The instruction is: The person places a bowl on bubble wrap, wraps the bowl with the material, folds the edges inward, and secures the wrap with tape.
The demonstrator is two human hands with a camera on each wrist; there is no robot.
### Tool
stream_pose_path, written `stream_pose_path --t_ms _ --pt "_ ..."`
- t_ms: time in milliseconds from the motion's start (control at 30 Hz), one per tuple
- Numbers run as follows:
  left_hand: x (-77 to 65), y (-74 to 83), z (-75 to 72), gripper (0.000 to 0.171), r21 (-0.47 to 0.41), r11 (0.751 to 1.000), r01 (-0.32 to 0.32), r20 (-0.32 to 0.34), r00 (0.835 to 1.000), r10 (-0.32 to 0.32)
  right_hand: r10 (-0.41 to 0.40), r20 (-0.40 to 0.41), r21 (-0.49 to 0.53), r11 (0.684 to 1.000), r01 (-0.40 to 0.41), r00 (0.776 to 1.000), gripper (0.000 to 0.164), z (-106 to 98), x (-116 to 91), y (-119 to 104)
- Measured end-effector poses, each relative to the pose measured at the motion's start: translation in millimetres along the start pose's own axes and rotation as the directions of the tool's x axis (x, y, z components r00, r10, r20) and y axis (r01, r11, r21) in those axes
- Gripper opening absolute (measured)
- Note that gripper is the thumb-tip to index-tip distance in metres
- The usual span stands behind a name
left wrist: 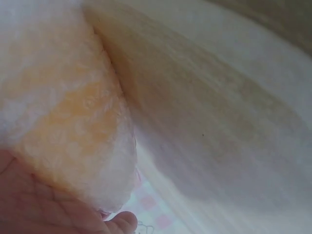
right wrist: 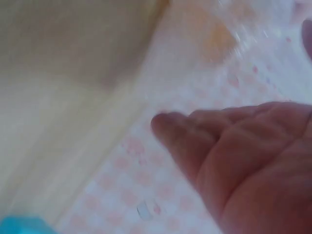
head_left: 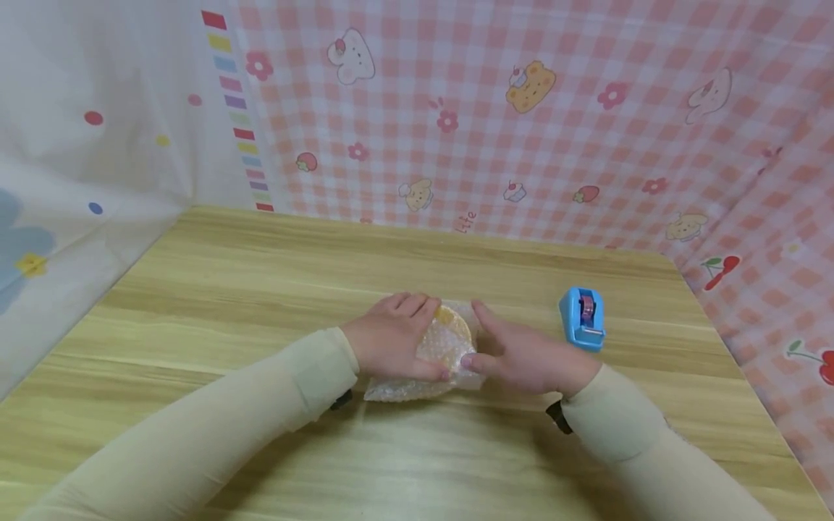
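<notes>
A yellowish, round-edged thing in clear bubble wrap (head_left: pixel 449 344) lies on the wooden table in the head view. My left hand (head_left: pixel 394 340) holds it from the left, fingers over its far side and thumb along its near side. In the left wrist view, the wrapped thing (left wrist: pixel 78 117) is raised at an angle against the palm and fingers (left wrist: pixel 53 204). To its right is my right hand (head_left: pixel 524 354), thumb tip at the edge of the wrap and fingers extended. The right wrist view shows those fingers (right wrist: pixel 234 141) straight and apart from the wrap (right wrist: pixel 195 48).
A blue tape dispenser (head_left: pixel 583 318) with a pink roll stands on the table (head_left: pixel 260 289) to the right of the hands. A pink checked curtain (head_left: pixel 456 108) hangs behind the table and along its right side, a white one (head_left: pixel 130 159) at the left.
</notes>
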State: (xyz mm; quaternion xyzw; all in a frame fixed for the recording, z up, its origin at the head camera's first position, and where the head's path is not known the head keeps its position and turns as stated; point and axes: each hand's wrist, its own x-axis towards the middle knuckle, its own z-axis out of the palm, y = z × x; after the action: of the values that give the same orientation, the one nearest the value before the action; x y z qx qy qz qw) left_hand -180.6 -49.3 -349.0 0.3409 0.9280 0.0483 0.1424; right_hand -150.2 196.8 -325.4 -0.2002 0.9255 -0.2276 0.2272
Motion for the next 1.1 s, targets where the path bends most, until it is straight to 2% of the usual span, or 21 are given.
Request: stream_pose_path --t_ms 100,233,400,567,633,733,867,1100 --pt "1.1 3.1 0.5 0.118 0.015 1.000 0.020 0.007 1.000 -0.020 0.054 -0.124 -0.015 0.998 -0.056 0.991 0.090 -8 -16 8" --pt "1.2 5.5 1.9 0.118 0.019 0.999 0.049 0.018 0.999 -0.049 0.120 -0.275 -0.028 0.991 -0.133 0.954 0.083 -19 -34 30" --pt "0.5 5.2 1.6 0.118 0.014 0.998 0.059 0.024 0.998 -0.059 0.209 -0.356 -0.020 0.973 -0.231 0.911 0.078 -27 -47 64" --pt "0.2 3.8 1.3 0.117 -0.006 0.998 0.059 0.022 0.998 -0.059 0.347 -0.382 0.005 0.928 -0.373 0.857 0.072 -39 -52 81" --pt "0.3 3.3 1.6 0.117 -0.009 0.998 0.059 0.018 0.998 -0.059 0.395 -0.388 0.033 0.909 -0.416 0.833 0.071 -43 -53 86" --pt "1.0 3.3 1.7 0.117 0.000 0.998 0.060 0.016 0.998 -0.059 0.450 -0.375 0.085 0.887 -0.453 0.810 0.069 -47 -54 93" --pt "2.7 4.7 0.8 0.117 0.016 0.998 0.057 0.019 0.998 -0.058 0.489 -0.344 0.119 0.870 -0.479 0.802 0.065 -48 -56 101" --pt "7.4 9.5 -0.6 0.118 0.025 0.997 0.067 0.047 0.997 -0.068 0.498 -0.303 0.134 0.866 -0.481 0.813 0.061 -45 -56 107"
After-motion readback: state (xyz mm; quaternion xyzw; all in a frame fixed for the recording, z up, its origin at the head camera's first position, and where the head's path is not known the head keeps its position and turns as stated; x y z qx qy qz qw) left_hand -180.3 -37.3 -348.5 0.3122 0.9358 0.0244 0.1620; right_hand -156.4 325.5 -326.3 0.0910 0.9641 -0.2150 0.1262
